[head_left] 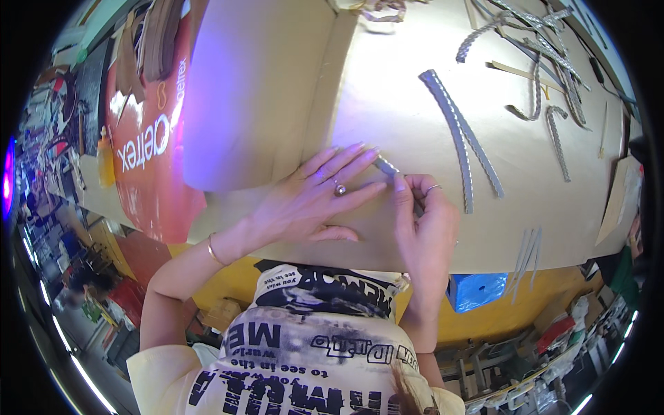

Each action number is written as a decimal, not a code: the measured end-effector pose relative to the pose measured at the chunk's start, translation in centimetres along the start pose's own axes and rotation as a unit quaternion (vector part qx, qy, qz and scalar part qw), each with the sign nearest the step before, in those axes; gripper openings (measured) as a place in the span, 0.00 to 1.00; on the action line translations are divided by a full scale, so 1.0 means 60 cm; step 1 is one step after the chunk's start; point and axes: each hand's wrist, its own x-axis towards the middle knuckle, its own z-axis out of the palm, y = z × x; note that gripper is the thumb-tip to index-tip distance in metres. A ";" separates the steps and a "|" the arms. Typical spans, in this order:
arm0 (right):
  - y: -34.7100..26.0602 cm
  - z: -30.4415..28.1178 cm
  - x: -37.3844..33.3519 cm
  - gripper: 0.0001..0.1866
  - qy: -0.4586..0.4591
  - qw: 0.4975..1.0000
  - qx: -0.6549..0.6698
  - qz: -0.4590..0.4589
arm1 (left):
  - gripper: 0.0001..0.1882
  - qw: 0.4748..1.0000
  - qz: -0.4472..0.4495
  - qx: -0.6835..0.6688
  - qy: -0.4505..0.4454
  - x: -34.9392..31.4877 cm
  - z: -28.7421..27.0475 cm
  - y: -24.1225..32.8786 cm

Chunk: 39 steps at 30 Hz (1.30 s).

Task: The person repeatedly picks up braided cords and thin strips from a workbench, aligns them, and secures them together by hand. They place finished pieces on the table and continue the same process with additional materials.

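My left hand (304, 194) lies flat on the cardboard-coloured table top with its fingers stretched out. Its fingertips rest at one end of a short grey strip with a pale stitched or braided line (386, 165). My right hand (427, 221) pinches the other end of this strip between thumb and forefinger; the rest of it is hidden under the hand. To the right of my hands lie two similar grey strips (462, 149), meeting at their far ends and spreading apart toward me.
Several braided silvery straps (546, 41) lie tangled at the far right. A curved brown board (256, 97) stands left of my hands, beside an orange printed sheet (149, 173) and a yellow bottle (105, 159). Thin grey strips (529, 256) hang over the near edge above a blue box (476, 292).
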 end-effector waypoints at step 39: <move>0.009 -0.028 0.018 0.15 0.050 0.997 -0.046 0.039 | 0.55 0.990 -0.125 -0.032 0.060 0.061 0.002 0.063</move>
